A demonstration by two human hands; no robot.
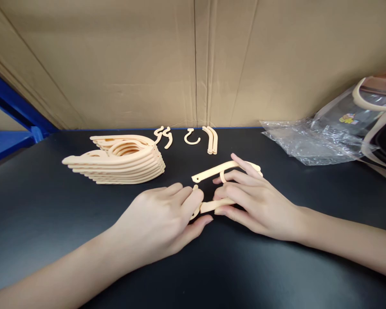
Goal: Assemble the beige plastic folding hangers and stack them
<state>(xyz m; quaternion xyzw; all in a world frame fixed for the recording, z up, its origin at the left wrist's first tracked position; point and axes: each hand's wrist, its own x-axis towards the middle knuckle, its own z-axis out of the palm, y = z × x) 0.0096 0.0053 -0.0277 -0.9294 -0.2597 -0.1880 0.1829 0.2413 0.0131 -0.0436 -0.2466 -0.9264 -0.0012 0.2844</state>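
My right hand (254, 201) is wrapped round a cream plastic folding hanger (212, 172), whose upper arm slants up to the right. A curved part of it shows between my fingers, and its lower arm (212, 206) points left. My left hand (167, 214) has its fingers curled on a small cream hanger piece (195, 212) at the left end of that lower arm. Most of this small piece is hidden by my fingers, so its full shape does not show. Both hands are just above the black table (193, 274).
A stack of folded cream hangers (125, 165) lies at left. Behind are two small curved parts (167, 138), a loose hook (191, 138) and two hanger arms (212, 140). At right are clear plastic wrapping (305, 141) and a transparent bag (336, 109). Cardboard (131, 60) stands at the back.
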